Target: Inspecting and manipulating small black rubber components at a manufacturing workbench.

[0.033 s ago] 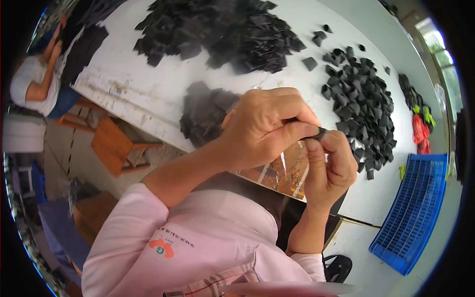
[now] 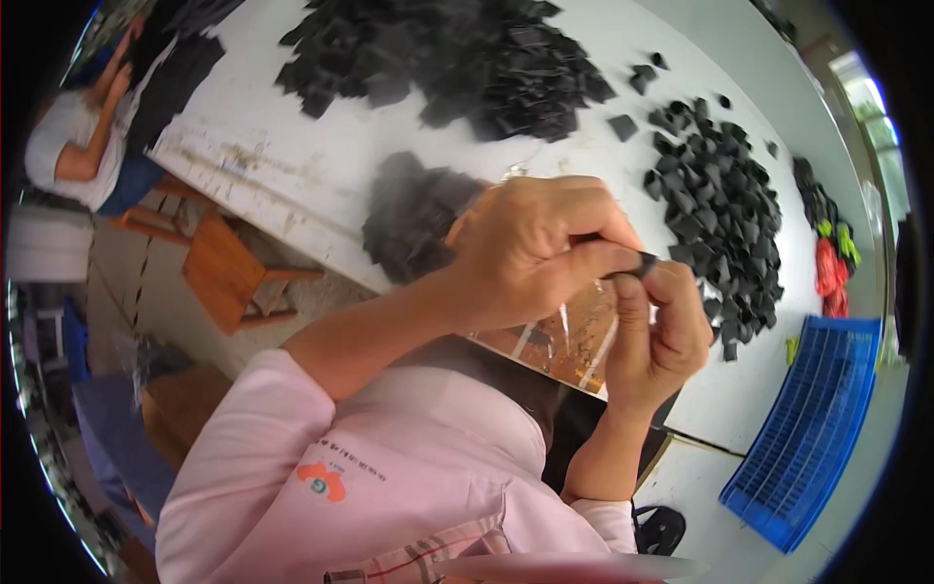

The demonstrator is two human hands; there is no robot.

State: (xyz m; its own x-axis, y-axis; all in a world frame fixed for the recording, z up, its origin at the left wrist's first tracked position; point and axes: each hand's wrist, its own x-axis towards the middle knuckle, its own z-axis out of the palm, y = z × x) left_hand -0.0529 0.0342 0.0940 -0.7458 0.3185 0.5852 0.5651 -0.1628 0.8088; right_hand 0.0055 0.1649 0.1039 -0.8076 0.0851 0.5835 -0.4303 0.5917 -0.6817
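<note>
A white table (image 2: 292, 165) runs across the upper frame. A large heap of black pieces (image 2: 448, 54) lies at its top centre, a second heap (image 2: 720, 214) at right, a smaller dark pile (image 2: 413, 224) near its lower edge, and red and green bits (image 2: 832, 263) at far right

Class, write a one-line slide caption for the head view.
Both hands pinch a small black piece above a white table strewn with black pieces.
</note>
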